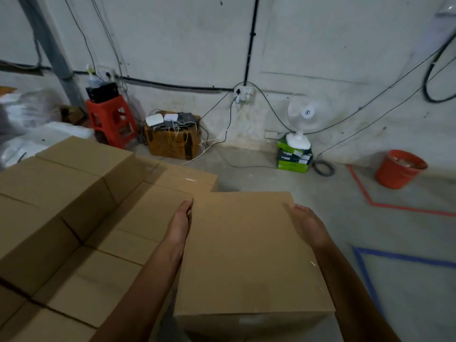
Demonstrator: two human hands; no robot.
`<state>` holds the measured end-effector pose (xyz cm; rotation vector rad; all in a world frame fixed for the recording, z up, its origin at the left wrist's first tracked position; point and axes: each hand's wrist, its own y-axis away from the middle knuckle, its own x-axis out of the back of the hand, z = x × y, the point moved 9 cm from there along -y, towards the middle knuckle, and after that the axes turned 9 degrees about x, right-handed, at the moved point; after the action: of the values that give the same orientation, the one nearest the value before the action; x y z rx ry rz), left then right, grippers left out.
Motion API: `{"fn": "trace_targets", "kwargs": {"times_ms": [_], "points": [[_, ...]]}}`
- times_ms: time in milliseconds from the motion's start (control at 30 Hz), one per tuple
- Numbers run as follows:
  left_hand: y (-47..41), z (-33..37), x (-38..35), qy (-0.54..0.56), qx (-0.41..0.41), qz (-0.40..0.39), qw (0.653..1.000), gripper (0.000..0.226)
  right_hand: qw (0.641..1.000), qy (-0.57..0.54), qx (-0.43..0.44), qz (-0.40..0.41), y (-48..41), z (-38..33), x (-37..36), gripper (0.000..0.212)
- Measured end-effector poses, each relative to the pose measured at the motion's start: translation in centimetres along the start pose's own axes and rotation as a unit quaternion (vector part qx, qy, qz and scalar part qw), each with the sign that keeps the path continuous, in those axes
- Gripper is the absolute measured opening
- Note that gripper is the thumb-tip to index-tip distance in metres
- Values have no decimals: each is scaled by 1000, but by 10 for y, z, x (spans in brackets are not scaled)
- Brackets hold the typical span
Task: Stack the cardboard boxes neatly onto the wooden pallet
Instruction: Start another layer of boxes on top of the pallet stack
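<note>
The biggest thing before the person is the stack of cardboard boxes at the left. It stands in two levels, a higher row at the far left and a lower row next to it. The wooden pallet itself I cannot see; I suppose it is hidden under this stack.

Just beside the lower row, at its right, is the box that the person handles now. It is plain brown, closed, with flat top and sharp edges, and it is as wide as the space between the two arms. What is under it I cannot see, so I cannot say whether it is carried or resting.

I judge the box to be stiff enough to take pressure on its walls, and not very heavy, because only the pressure of two palms is used on it. The smooth cardboard can slip down between bare palms, so a hold lower on the side walls, or under the bottom edges, would be safer.

The left hand lies flat against the left wall near the top edge. The right hand presses the right wall opposite to it. The fingers are stretched out and not curled around anything; they clamp the box only by pushing inward.
</note>
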<state>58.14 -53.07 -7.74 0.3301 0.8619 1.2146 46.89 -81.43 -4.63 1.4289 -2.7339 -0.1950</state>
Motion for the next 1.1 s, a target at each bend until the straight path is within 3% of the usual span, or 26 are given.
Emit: {"fn": "trace_targets", "kwargs": {"times_ms": [133, 233, 267, 367, 400, 533, 667, 800, 933, 1100], "points": [[-56, 47, -43, -5, -13, -10, 1000, 49, 1000, -7, 24, -11, -74, -28, 4, 24], [-92, 74, -72, -28, -2, -20, 999, 59, 999, 22, 41, -5, -123, -35, 8, 10], [-107, 83, -81, -35, 7, -27, 999, 61, 999, 20, 44, 4, -140, -35, 12, 20], [-149, 108, -105, -44, 23, -22, 998, 65, 998, 31, 48, 11, -192, -36, 18, 91], [-164, 115, -112, -45, 25, -16, 999, 63, 998, 36, 44, 5, -211, -35, 18, 98], [-226, 139, -140, -31, 46, 7, 998, 58, 999, 14, 35, -19, -304, -30, 16, 57], [-279, 166, -173, 12, 53, 20, 998, 55, 996, -27, 55, -71, -397, -42, 7, 38], [-315, 201, -206, 70, 16, 22, 997, 68, 986, -44, 48, -153, -471, -63, -13, 39], [-337, 242, -203, 118, -26, 82, 989, 49, 976, -63, 34, -208, -541, -87, -49, 25], [-361, 281, -175, 114, -79, 187, 973, 44, 963, -26, 31, -266, -599, -97, -119, 57]]}}
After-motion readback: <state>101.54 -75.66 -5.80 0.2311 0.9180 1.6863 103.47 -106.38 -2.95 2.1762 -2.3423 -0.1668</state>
